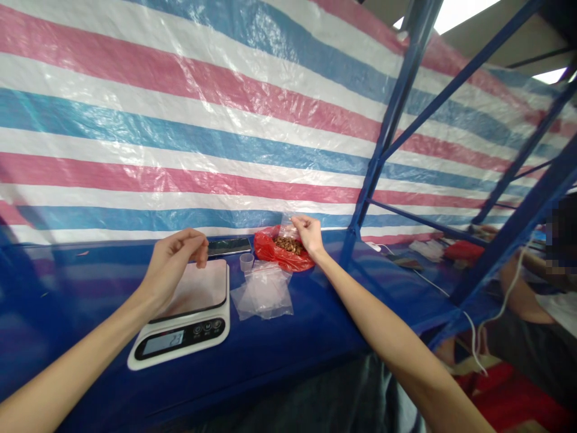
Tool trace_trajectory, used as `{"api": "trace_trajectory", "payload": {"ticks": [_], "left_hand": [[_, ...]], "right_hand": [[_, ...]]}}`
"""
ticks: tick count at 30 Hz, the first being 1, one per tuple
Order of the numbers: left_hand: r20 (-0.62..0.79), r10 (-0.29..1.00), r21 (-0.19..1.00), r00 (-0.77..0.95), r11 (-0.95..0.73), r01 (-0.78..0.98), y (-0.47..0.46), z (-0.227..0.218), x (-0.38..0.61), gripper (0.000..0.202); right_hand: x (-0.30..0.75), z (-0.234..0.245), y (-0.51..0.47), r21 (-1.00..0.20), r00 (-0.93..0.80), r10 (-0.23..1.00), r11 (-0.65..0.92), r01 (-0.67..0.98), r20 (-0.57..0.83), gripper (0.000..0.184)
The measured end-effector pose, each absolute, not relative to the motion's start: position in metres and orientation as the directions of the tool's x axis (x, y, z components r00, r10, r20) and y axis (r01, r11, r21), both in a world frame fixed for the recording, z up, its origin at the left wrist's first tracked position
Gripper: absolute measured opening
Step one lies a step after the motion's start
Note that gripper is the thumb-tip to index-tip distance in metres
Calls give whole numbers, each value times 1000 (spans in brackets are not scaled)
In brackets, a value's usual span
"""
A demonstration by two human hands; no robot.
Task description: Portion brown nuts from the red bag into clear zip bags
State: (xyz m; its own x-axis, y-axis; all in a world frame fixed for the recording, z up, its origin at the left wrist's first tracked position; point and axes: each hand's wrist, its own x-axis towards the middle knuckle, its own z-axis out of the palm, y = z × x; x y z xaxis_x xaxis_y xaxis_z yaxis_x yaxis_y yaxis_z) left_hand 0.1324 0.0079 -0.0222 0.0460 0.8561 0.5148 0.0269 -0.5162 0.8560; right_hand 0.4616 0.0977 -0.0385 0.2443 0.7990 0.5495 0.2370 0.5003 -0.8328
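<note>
My left hand [177, 260] hovers over the plate of a white kitchen scale [189, 313], its fingers curled in a loose pinch with nothing that I can make out in them. My right hand [309, 233] is closed on a small clear plastic bag [287, 224], held above a red plastic bag [282, 251] full of brown nuts or seeds [288, 245]. A small clear cup [246, 262] stands between the scale and the red bag. A stack of empty clear bags [264, 293] lies in front of the cup.
A dark phone [229, 246] lies behind the scale on the blue table [288, 349]. A striped red, white and blue tarpaulin [189, 120] hangs behind. Blue metal posts [387, 132] rise at right. Another person [541, 288] sits at far right with a white cable [442, 288].
</note>
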Motion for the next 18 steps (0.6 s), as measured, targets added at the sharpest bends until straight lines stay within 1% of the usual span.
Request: {"api": "trace_trajectory", "payload": {"ticks": [4,7,9,10,11,12,13,15,17,18], "left_hand": [[530,847,846,52,-531,34,7,-21,133,25],[543,838,838,53,-545,33,8,-20,132,24],[547,835,835,67,-550,35,8,-20,130,22],[549,832,833,73,-553,38,9,-20,129,22],[554,829,829,77,-558,44,9,-20,129,21],[564,822,821,78,-568,56,9,-21,129,21],[577,813,810,79,-582,75,8,-21,130,21],[603,792,784,89,-610,117,6,-21,131,22],[622,775,760,112,-632,153,3,-21,134,22],[624,772,754,123,-636,164,1,-21,135,22]], "right_hand": [[456,-30,79,-802,222,775,536,266,591,49],[447,-23,53,-753,161,745,593,286,648,40],[439,-22,30,-708,73,724,640,300,686,29],[436,-24,19,-675,6,710,666,316,704,25],[434,-28,8,-634,-82,693,694,341,716,24],[433,-34,-2,-587,-188,678,719,371,711,30],[433,-41,-10,-544,-305,667,737,401,679,40],[438,-56,-24,-486,-521,666,746,455,534,62],[444,-63,-36,-448,-633,672,735,509,384,79],[445,-63,-43,-409,-652,671,737,538,353,84]]}}
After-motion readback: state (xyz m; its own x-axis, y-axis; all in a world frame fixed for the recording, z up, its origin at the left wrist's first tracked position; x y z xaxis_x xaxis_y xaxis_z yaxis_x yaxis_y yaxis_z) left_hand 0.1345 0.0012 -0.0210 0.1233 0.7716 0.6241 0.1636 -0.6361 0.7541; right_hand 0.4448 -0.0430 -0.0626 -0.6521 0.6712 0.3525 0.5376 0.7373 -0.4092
